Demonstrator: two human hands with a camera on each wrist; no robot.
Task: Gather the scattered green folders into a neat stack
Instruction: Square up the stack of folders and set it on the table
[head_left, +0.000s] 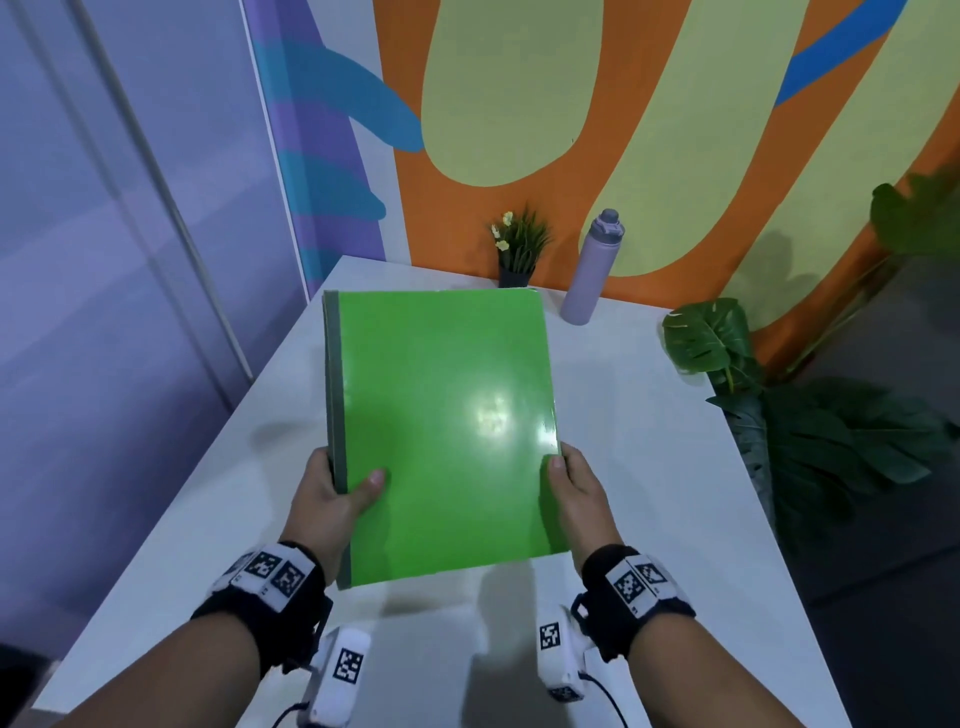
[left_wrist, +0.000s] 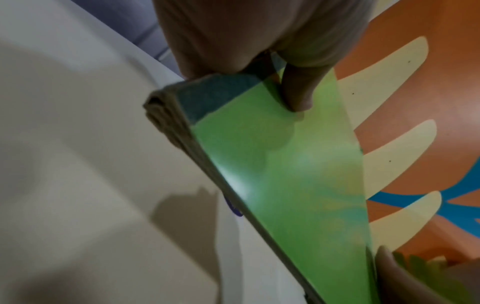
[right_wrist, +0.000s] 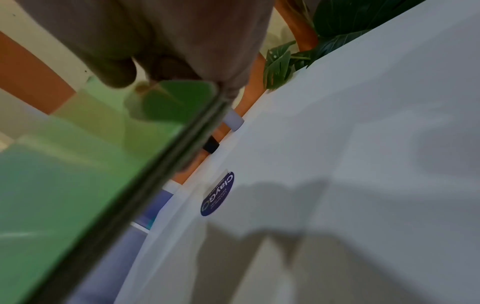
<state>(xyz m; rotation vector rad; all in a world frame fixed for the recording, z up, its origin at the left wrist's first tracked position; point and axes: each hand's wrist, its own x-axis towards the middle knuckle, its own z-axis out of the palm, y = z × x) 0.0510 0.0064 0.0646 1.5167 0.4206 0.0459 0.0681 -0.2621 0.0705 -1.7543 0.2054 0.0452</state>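
A stack of glossy green folders (head_left: 447, 426) with grey spines on its left side is held up above the white table (head_left: 649, 493). My left hand (head_left: 332, 499) grips the stack's spine edge, thumb on the top cover. My right hand (head_left: 576, 493) grips the opposite edge, thumb on top. In the left wrist view several layered spines show at the near corner of the green folders (left_wrist: 280, 174), with my left thumb (left_wrist: 298, 92) pressed on the cover. The right wrist view shows the green folders (right_wrist: 78, 185) edge-on, lifted off the table. The fingers beneath are hidden.
At the table's far edge stand a small potted plant (head_left: 517, 249) and a lilac water bottle (head_left: 592, 270), against an orange and yellow wall. Large green leaves (head_left: 779, 389) crowd the table's right side. A round blue sticker (right_wrist: 217, 194) is on the tabletop.
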